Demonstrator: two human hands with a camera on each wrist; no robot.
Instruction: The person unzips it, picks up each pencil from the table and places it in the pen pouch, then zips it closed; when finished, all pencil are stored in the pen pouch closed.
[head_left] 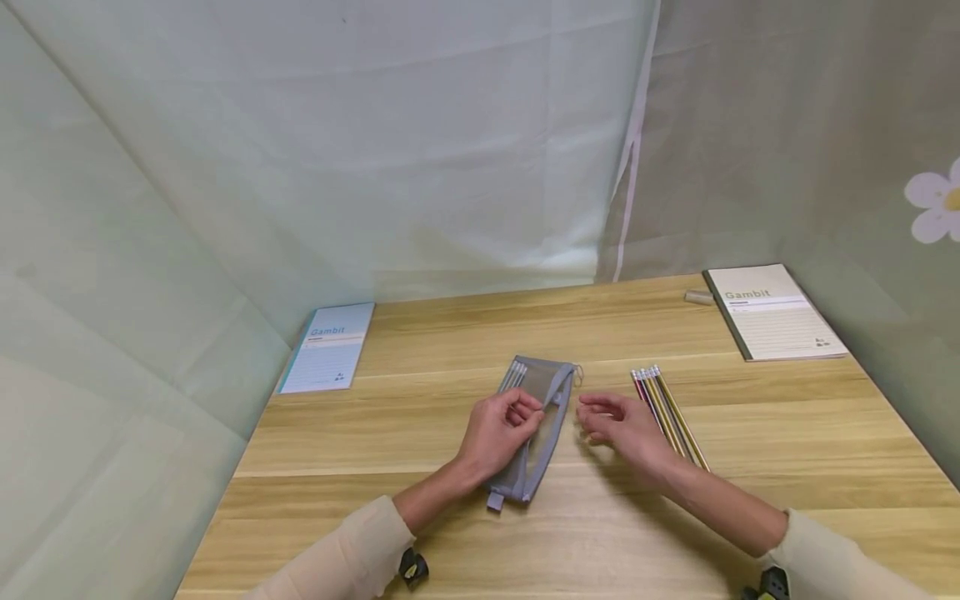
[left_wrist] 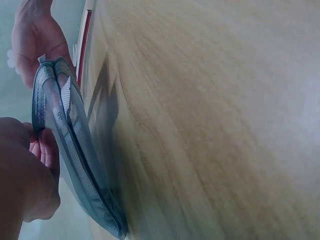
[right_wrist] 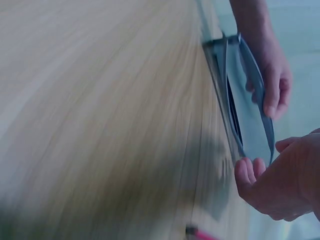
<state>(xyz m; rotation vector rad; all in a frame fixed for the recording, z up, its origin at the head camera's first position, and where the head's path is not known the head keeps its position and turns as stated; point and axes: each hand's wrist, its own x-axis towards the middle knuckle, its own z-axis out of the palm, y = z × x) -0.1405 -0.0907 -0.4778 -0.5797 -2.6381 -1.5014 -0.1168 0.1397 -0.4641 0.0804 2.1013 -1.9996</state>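
A grey mesh zip pencil case (head_left: 537, 377) lies on the table, its zipped side spread apart. Several pencils (head_left: 513, 375) show inside it along the left side. My left hand (head_left: 497, 427) pinches the upper edge of the opening between thumb and fingers; in the right wrist view that edge (right_wrist: 256, 75) is lifted off the other. My right hand (head_left: 626, 427) is just right of the case, its fingers loosely bent with nothing between them. Beside it, a row of several loose pencils (head_left: 670, 410) lies on the table, partly hidden by the wrist.
A blue-edged notebook (head_left: 327, 348) lies at the table's left edge. Another notebook (head_left: 776, 312) with a dark spine is at the far right, with a small grey block (head_left: 699, 297) next to it. Fabric curtains (head_left: 450, 167) hang along the back and sides of the table (head_left: 435, 342).
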